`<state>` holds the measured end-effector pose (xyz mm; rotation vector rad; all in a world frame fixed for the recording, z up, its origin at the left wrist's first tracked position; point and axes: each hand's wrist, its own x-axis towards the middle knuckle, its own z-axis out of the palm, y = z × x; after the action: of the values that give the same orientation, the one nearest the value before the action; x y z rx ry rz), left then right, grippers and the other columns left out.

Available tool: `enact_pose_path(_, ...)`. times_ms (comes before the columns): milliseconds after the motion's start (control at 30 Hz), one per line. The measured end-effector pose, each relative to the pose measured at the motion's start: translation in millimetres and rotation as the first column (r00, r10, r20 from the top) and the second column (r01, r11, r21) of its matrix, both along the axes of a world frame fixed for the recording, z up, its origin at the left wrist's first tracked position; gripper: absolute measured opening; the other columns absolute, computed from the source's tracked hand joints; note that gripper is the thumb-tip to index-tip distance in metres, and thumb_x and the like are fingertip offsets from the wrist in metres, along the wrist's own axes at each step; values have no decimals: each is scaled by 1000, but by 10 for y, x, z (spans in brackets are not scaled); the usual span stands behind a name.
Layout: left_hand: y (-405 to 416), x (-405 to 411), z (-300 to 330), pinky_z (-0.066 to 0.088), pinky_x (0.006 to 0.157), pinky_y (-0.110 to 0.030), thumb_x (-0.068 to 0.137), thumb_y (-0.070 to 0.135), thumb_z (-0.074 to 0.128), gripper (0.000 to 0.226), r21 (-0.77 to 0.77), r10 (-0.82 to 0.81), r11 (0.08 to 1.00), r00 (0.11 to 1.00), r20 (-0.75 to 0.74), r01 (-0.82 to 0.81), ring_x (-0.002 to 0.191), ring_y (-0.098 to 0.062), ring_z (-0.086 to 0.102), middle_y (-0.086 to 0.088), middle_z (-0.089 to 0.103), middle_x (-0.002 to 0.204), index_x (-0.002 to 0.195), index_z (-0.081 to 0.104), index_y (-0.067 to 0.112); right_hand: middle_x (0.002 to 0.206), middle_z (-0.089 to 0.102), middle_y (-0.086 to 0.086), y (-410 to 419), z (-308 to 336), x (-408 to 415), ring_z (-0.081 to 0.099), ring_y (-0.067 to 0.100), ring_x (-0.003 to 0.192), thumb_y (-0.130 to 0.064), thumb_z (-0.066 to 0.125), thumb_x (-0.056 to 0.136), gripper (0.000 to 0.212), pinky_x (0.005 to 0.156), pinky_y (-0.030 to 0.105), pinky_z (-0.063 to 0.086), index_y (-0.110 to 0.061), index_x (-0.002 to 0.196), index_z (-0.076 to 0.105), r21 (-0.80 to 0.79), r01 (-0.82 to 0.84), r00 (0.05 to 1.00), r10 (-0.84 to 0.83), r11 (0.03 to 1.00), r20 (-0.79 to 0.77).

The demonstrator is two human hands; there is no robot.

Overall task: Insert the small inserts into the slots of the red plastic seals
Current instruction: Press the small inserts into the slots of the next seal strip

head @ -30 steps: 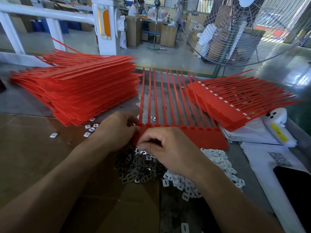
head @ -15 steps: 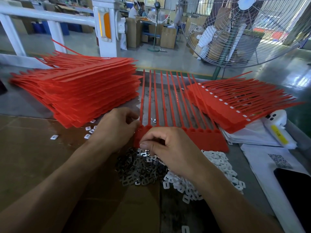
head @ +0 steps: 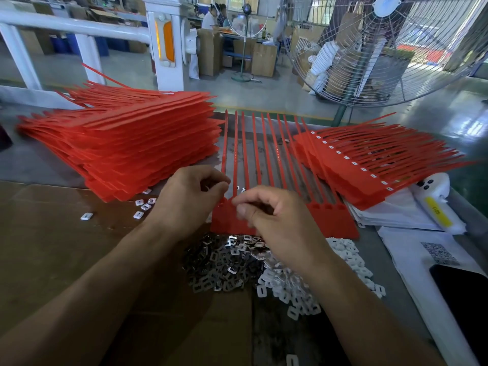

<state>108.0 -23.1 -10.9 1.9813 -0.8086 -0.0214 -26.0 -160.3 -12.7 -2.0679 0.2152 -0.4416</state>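
Looking down at the desk, I take the flat red strip of seals in the middle as my landmark. No box or tray holds anything; all lies loose. Just in front of the strip sit two heaps, touching each other: grey metal inserts toward the left and white plastic inserts toward the right. A few stray white pieces lie to the left of the strip, on brown cardboard. A tall stack of red seals rises behind and left of the strip, and a lower fanned stack behind and right, resting on white paper.

My left hand sits at the strip's left corner, fingers curled in a narrow grip, thumb and forefinger close together at the first slots; whether they pinch an insert or the strip itself I cannot tell. My right hand hovers over the strip just beside it, fingers curled and blurred, so I cannot tell what its grip holds.

Both hands hide the strip's left half. A dark phone at the right edge is cut off.
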Motion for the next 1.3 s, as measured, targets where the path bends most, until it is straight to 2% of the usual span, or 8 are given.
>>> enact_pose_path(233,-32,-110,42,49,69,-17,96,14,68,12,-195,-207,963,975,-83,188,73,-3,65,6,73,82,98,76,23,90,75,-11,-80,44,12,72,8,80,-14,64,99,21,70,20,56,-32,103,74,180,139,974,-167,974,151)
enact_pose_path(433,-58,-194,40,54,81,-43,95,16,69,7,-235,-299,933,951,-80,273,84,-25,66,-1,74,89,98,75,18,95,76,-13,-66,45,15,73,7,83,-11,63,100,23,72,18,57,-32,107,71,200,131,973,-164,971,161)
enact_pose_path(600,-70,-216,28,55,81,-40,95,14,69,6,-262,-311,924,947,-86,279,83,-22,69,-1,75,86,94,75,15,99,76,-14,-21,45,33,74,4,84,-12,64,100,23,74,15,56,-31,111,70,164,130,976,-156,978,154)
enact_pose_path(767,-66,-217,35,56,81,-49,95,18,69,7,-273,-299,924,951,-76,268,82,-24,68,-1,74,84,90,74,18,87,76,-4,-36,53,24,74,11,78,-17,66,99,10,68,21,58,-23,103,73,172,133,975,-160,976,153)
enact_pose_path(900,-74,-216,20,55,81,-51,95,20,69,6,-252,-287,932,955,-71,261,83,-24,68,-1,73,85,91,73,18,85,76,-9,-54,40,13,73,6,78,-25,68,99,6,66,17,56,-26,99,73,180,137,983,-156,974,93)
enact_pose_path(1033,-76,-212,-7,53,70,-33,92,21,74,7,-213,-241,947,970,26,241,75,-14,62,5,69,85,96,71,25,90,75,-15,-71,22,17,71,1,84,-35,65,99,8,71,21,55,-34,97,73,190,154,987,-161,970,18)
enact_pose_path(1133,-66,-201,10,43,66,-15,90,18,75,13,-134,-210,961,951,225,244,78,-13,60,12,65,88,97,69,27,88,74,-15,-81,25,16,69,-1,82,-38,63,100,11,74,23,51,-36,94,72,202,145,989,-143,969,-21)
enact_pose_path(1300,-42,-189,24,41,68,-12,89,25,74,10,-8,-219,970,883,414,245,82,-12,59,18,59,92,97,69,29,81,75,-9,-91,45,29,70,4,78,-28,61,102,16,73,23,51,-25,93,75,317,134,991,-124,939,-52)
